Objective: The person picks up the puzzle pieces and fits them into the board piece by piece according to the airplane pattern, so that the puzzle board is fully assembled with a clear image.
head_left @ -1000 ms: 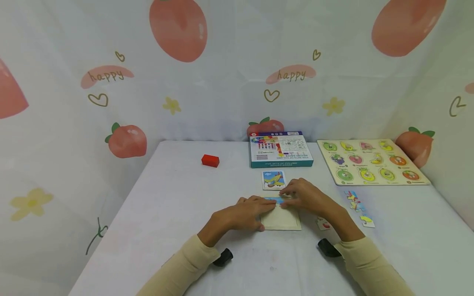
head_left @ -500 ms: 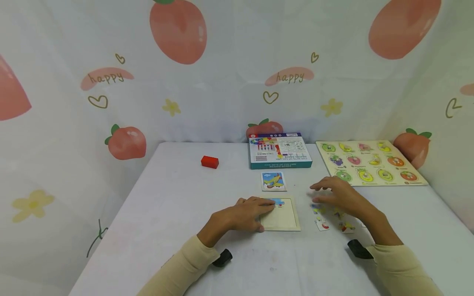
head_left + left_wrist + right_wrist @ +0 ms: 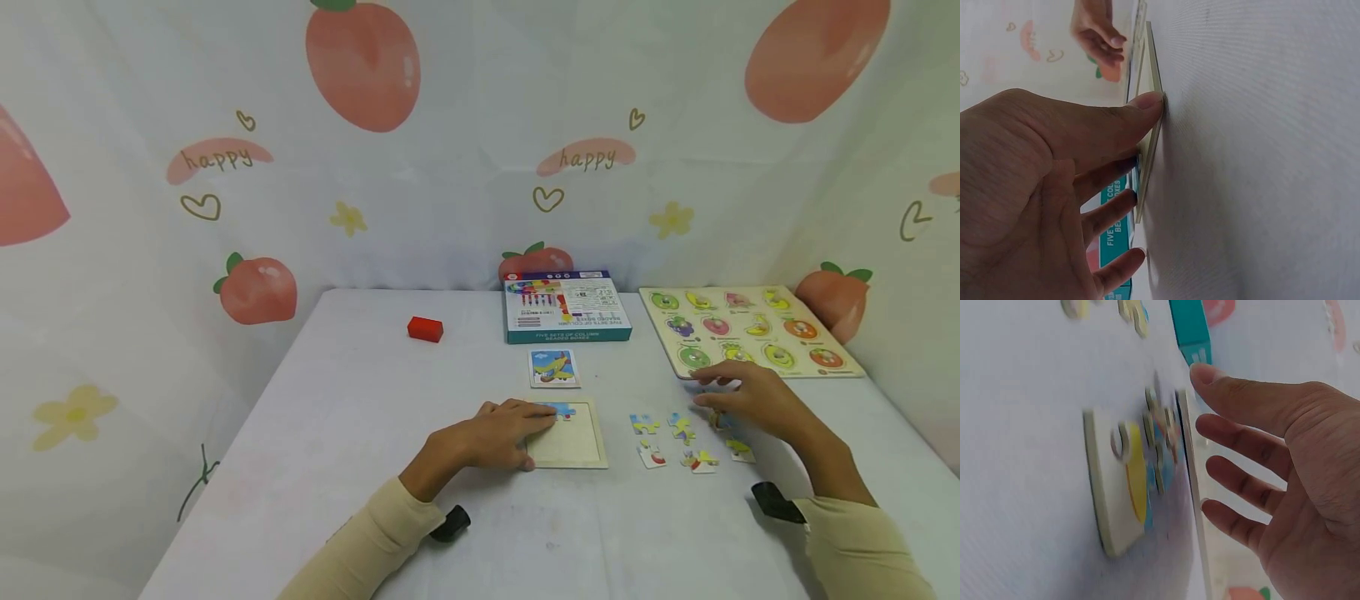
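Note:
My left hand rests on the left side of a pale wooden puzzle tray. Its straight forefinger touches a blue puzzle piece along the tray's far side. In the left wrist view, the thumb tip lies at the tray's edge. To the right, my right hand hovers with fingers apart above loose jigsaw pieces, nothing between them. Under it is a piece with yellow, seen large as a white-and-yellow piece in the right wrist view; more pieces lie beyond.
Behind the tray lies a small airplane picture, with a boxed set farther back. A fruit puzzle board lies at the back right. A red block sits left of the box. More loose pieces lie right of the tray.
My right hand has left the tray and moved right, over the loose pieces, uncovering several of them. The left hand has stayed on the tray.

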Demonstrator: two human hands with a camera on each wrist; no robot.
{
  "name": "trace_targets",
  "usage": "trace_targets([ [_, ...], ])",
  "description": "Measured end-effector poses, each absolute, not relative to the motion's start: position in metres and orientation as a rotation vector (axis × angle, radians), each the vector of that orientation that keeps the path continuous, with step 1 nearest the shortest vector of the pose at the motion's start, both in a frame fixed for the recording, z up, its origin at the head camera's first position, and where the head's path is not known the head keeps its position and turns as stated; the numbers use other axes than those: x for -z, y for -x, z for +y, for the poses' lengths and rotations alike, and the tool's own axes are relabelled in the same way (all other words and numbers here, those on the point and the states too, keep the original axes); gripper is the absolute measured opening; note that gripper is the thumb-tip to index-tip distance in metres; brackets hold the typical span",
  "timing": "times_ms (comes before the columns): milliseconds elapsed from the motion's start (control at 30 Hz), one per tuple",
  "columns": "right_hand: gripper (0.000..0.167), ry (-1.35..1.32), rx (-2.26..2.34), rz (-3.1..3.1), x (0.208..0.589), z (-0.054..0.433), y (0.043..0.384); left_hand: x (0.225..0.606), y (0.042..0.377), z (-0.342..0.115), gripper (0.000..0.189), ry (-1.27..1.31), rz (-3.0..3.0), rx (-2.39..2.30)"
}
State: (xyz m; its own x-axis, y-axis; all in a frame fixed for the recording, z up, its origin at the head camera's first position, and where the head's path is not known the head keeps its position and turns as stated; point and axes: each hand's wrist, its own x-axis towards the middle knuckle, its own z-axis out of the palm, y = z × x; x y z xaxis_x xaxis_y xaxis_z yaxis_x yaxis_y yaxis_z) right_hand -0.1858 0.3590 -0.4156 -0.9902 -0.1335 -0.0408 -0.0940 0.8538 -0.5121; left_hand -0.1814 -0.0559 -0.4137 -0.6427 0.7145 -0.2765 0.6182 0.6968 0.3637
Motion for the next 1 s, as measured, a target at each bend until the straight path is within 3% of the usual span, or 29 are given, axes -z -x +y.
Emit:
trace_targets([
  [467, 0.05, 0.039, 0.8, 2.89, 0.417, 0.383, 0.184, 0.413, 0.182, -0.056, 0.072, -1.025, 2.503, -0.353],
  [1000, 0.04, 0.157, 0.776, 2.921, 0.422, 0.386, 0.188, 0.414, 0.183, -0.056, 0.072, -1.018, 2.498, -0.359],
])
